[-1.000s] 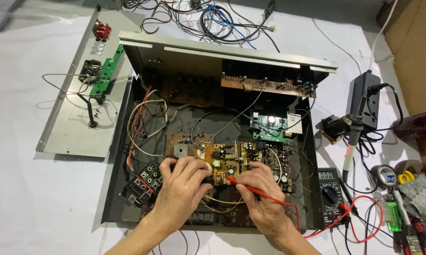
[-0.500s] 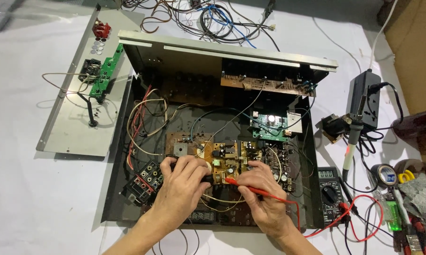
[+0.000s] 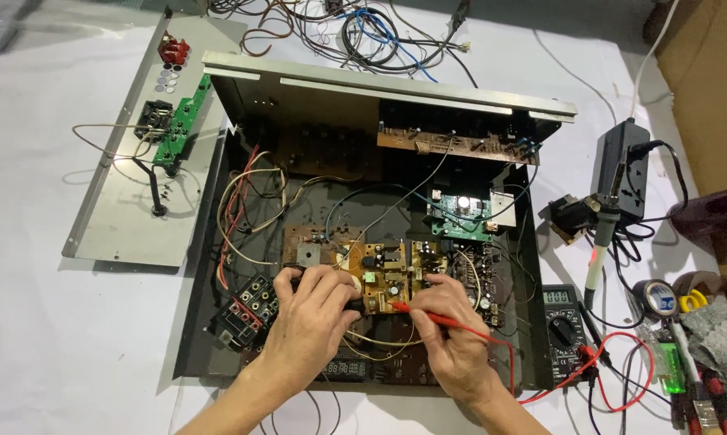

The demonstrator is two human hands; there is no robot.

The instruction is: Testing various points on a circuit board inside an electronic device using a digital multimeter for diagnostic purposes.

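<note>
An opened black metal chassis (image 3: 194,322) lies in front of me with circuit boards inside. My left hand (image 3: 311,322) rests on the brown main circuit board (image 3: 380,270), fingers curled around a black probe tip pressed to it. My right hand (image 3: 452,338) grips a red multimeter probe (image 3: 436,316) whose tip touches the same board just right of my left hand. Its red lead runs right to a dark multimeter (image 3: 563,330) beside the chassis. A small green board (image 3: 460,216) sits further back inside.
A detached grey panel (image 3: 114,217) with a green board and red jacks lies at left. Tangled cables (image 3: 363,32) sit behind the chassis. At right are a black power strip (image 3: 621,169), a soldering iron (image 3: 597,250), tape rolls and hand tools (image 3: 693,362), and a cardboard box (image 3: 710,89).
Both hands hold nearly the same place on the board; the red probe has shifted only slightly.
</note>
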